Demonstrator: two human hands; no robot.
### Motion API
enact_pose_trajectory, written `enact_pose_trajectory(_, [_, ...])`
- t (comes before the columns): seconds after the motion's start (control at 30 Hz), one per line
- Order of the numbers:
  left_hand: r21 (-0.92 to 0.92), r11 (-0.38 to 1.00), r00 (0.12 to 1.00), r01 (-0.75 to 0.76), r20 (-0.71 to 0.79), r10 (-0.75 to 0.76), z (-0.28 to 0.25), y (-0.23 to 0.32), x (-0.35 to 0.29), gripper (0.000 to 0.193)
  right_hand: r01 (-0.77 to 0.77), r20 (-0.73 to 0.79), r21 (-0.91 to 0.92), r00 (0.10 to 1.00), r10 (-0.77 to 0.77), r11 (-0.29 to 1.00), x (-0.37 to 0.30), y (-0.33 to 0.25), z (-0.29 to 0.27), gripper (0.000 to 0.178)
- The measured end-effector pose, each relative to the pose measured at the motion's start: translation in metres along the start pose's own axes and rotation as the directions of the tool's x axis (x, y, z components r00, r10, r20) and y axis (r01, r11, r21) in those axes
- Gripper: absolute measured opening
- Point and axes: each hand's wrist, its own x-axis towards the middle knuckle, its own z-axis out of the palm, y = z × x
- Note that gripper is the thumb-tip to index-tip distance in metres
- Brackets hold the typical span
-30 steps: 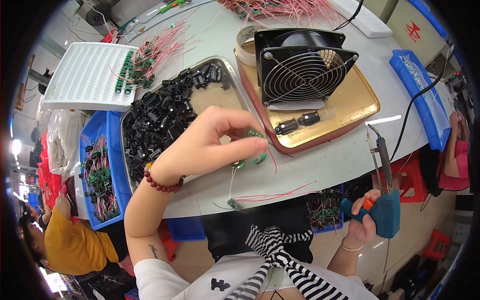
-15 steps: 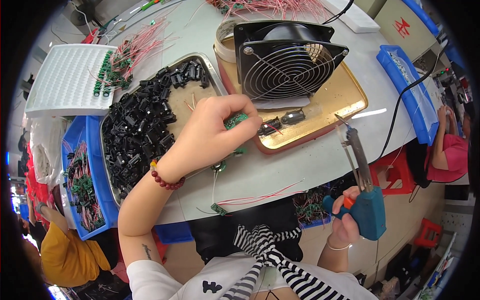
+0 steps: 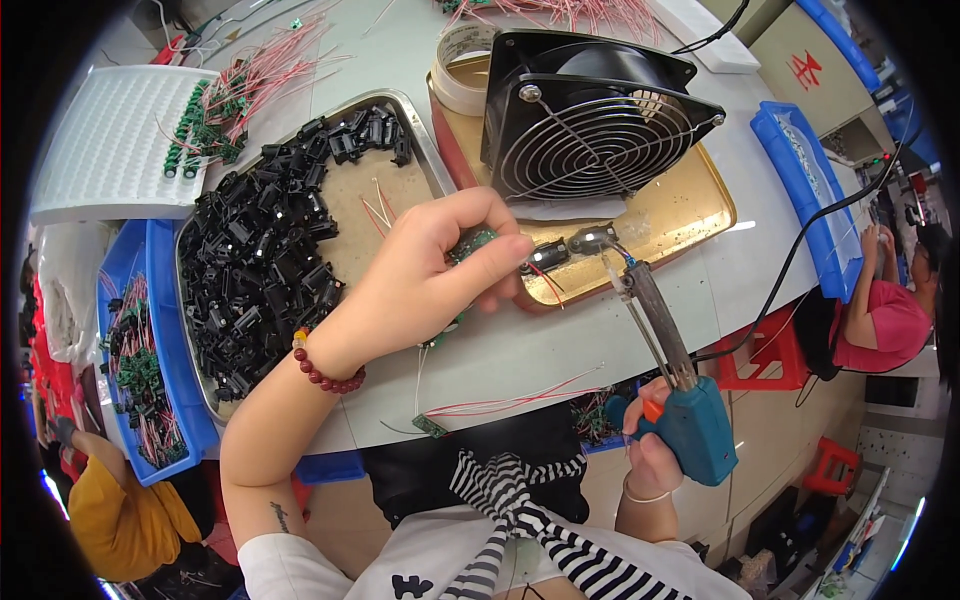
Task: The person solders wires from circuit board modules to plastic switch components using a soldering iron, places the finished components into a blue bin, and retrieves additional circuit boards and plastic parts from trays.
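Observation:
My left hand is pinched closed on a small green circuit board, partly hidden by the fingers. Thin red wires run from beside the fingertips to a black plastic housing at the near edge of a gold tray. A second black housing lies just right of it. In my right hand is a teal soldering gun with an orange-red trigger. Its tip and thin feed tube reach up to the second housing; whether they touch it, I cannot tell.
A black fan with a wire guard stands on the gold tray beside a tape roll. Left of it, a metal tray holds many black housings. A wired board lies near the table edge. A black cable hangs at right.
The soldering gun has swung left, bringing its tip from the tray's right edge to the second black housing. My left hand stays nearly in place, still gripping the circuit board.

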Motion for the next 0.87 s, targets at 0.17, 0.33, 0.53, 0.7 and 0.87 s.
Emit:
enact_pose_trajectory(0.17, [0.123,0.992,0.997,0.020,-0.071,-0.011,0.001,0.001,-0.001,0.022,-0.021,-0.044,-0.001,0.999,0.021,1.000,0.001,0.001,0.007,0.051])
enact_pose_trajectory(0.33, [0.034,0.999,0.998,0.013,-0.056,-0.011,0.004,-0.003,-0.003,0.017,-0.053,0.003,-0.014,0.999,0.053,0.999,0.003,-0.002,0.009,0.050])
enact_pose_trajectory(0.53, [0.034,0.999,0.999,0.037,-0.039,-0.036,0.002,0.000,-0.002,0.012,-0.068,-0.013,0.031,0.998,0.068,0.997,0.004,-0.001,0.009,0.051])
enact_pose_trajectory(0.7, [0.087,0.991,0.992,-0.103,-0.058,0.108,0.002,-0.005,0.000,0.011,-0.074,-0.018,0.024,0.997,0.075,0.997,0.003,-0.003,0.008,0.051])
enact_pose_trajectory(0.87, [0.333,0.939,0.996,0.086,-0.066,-0.068,0.003,0.004,-0.001,0.011,-0.051,0.011,-0.015,0.999,0.051,0.999,0.002,-0.002,0.006,0.051])
